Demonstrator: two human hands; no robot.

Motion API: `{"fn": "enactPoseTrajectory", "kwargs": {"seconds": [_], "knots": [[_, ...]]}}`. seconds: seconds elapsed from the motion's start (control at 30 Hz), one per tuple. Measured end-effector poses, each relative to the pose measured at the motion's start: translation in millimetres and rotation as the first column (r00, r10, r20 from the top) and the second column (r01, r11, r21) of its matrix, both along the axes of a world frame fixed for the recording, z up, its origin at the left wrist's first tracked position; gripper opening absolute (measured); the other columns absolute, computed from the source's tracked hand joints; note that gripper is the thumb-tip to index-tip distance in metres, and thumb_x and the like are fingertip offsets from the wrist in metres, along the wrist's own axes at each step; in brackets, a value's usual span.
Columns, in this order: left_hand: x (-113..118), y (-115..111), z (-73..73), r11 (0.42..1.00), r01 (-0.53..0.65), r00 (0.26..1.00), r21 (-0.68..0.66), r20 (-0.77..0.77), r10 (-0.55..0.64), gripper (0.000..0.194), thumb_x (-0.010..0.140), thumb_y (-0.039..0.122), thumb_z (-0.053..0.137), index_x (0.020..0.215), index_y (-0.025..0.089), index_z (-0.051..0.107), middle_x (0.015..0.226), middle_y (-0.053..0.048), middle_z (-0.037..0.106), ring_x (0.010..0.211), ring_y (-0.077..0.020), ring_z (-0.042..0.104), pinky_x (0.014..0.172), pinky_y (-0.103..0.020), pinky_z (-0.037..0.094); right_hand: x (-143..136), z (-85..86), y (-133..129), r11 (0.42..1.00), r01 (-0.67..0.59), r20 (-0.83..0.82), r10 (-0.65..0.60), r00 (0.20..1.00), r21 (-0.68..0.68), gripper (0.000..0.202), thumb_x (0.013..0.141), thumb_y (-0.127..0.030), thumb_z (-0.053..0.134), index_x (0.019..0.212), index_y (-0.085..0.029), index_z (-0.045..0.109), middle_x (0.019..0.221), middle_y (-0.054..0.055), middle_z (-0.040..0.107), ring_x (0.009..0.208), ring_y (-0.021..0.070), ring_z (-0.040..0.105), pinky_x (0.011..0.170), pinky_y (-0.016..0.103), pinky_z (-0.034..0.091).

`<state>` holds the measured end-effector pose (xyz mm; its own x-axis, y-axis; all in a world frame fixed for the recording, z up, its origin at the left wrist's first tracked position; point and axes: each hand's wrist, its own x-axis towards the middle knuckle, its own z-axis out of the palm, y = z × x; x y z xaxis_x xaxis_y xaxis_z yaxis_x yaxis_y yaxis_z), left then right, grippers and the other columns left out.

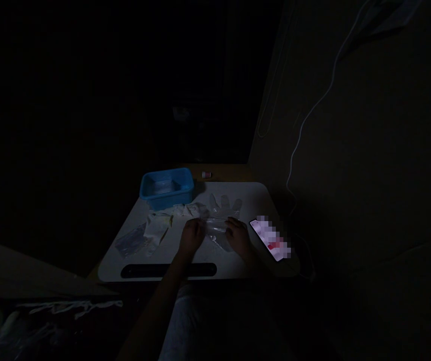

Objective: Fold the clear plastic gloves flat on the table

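Note:
A clear disposable plastic glove [226,205] lies spread over the white table, its fingers pointing away from me. Over its middle, folded or bunched clear plastic stretches between my hands; the dim light hides whether it is part of this glove or a second one. My left hand [192,234] is closed on the left end of the plastic. At the right end, my right hand [239,235] pinches it with bent fingers. Left of my hands lie a crumpled white wrapper [157,225] and a flat sheet of clear plastic [134,241].
A blue plastic basket [168,200] stands at the table's back left. A lit phone [266,238] lies by the right edge. The white tabletop [253,195] has a black slot [143,271] in front. Behind it lies a small white-and-red container [206,175]. A white cable [301,130] hangs right.

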<state>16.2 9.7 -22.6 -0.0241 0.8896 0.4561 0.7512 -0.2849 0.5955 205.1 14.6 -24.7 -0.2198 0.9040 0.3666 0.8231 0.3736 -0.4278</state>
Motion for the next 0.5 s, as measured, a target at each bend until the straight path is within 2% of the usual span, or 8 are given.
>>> {"fn": "enactPoseTrajectory", "kwargs": {"seconds": [0.1, 0.17, 0.23, 0.3, 0.4, 0.5], "knots": [[-1, -1, 0.9, 0.999, -0.038, 0.999, -0.003, 0.032, 0.038, 0.031, 0.085, 0.031, 0.033, 0.077, 0.016, 0.059, 0.079, -0.009, 0.063, 0.078, -0.0184, 0.058, 0.072, -0.032, 0.045, 0, 1.3, -2, 1.000, 0.017, 0.029, -0.017, 0.999, -0.007, 0.034, 0.076, -0.013, 0.045, 0.106, -0.015, 0.062, 0.120, 0.008, 0.058, 0.113, 0.0185, 0.049, 0.098, 0.033, 0.032], [0, -3, 3.8, 0.999, -0.035, 0.999, -0.015, -0.010, 0.035, 0.031, 0.084, 0.036, 0.038, 0.075, 0.016, 0.059, 0.078, -0.008, 0.063, 0.078, -0.0186, 0.057, 0.073, -0.032, 0.044, -1, 3.3, -4, 1.000, 0.017, 0.063, -0.017, 0.998, -0.005, 0.034, 0.077, -0.014, 0.045, 0.107, -0.016, 0.061, 0.122, 0.008, 0.056, 0.115, 0.0190, 0.047, 0.098, 0.034, 0.031], [2, -5, 7.0, 0.998, -0.056, 0.991, -0.016, -0.122, 0.054, 0.031, 0.079, 0.044, 0.046, 0.081, 0.016, 0.060, 0.084, -0.008, 0.064, 0.084, -0.0213, 0.057, 0.078, -0.035, 0.042, -3, 5.6, -7, 1.000, 0.001, 0.109, -0.002, 0.994, 0.006, 0.034, 0.078, -0.018, 0.046, 0.109, -0.017, 0.059, 0.124, 0.009, 0.054, 0.117, 0.0201, 0.044, 0.098, 0.036, 0.029], [6, -6, 9.1, 0.996, -0.093, 0.961, -0.007, -0.261, 0.088, 0.039, 0.073, 0.048, 0.054, 0.094, 0.015, 0.059, 0.096, -0.011, 0.062, 0.095, -0.0259, 0.054, 0.084, -0.039, 0.040, -5, 7.5, -9, 1.000, -0.016, 0.157, 0.013, 0.988, 0.017, 0.035, 0.079, -0.023, 0.048, 0.112, -0.018, 0.057, 0.127, 0.010, 0.052, 0.119, 0.0216, 0.042, 0.099, 0.038, 0.026], [9, -7, 10.0, 0.992, -0.124, 0.918, -0.014, -0.381, 0.109, 0.042, 0.074, 0.040, 0.054, 0.107, 0.014, 0.054, 0.105, -0.013, 0.059, 0.102, -0.0286, 0.050, 0.086, -0.041, 0.037, -7, 8.7, -11, 0.999, -0.025, 0.197, 0.020, 0.980, 0.022, 0.037, 0.080, -0.028, 0.049, 0.115, -0.019, 0.055, 0.130, 0.010, 0.049, 0.121, 0.0225, 0.039, 0.100, 0.040, 0.022], [9, -7, 10.3, 0.989, -0.144, 0.923, -0.020, -0.363, 0.127, 0.030, 0.076, 0.027, 0.048, 0.102, 0.013, 0.055, 0.099, -0.013, 0.060, 0.097, -0.0261, 0.051, 0.083, -0.038, 0.038, -6, 7.9, -10, 1.000, -0.017, 0.192, 0.016, 0.981, 0.007, 0.036, 0.080, -0.027, 0.048, 0.115, -0.019, 0.055, 0.130, 0.010, 0.049, 0.122, 0.0218, 0.039, 0.099, 0.039, 0.023]]}}
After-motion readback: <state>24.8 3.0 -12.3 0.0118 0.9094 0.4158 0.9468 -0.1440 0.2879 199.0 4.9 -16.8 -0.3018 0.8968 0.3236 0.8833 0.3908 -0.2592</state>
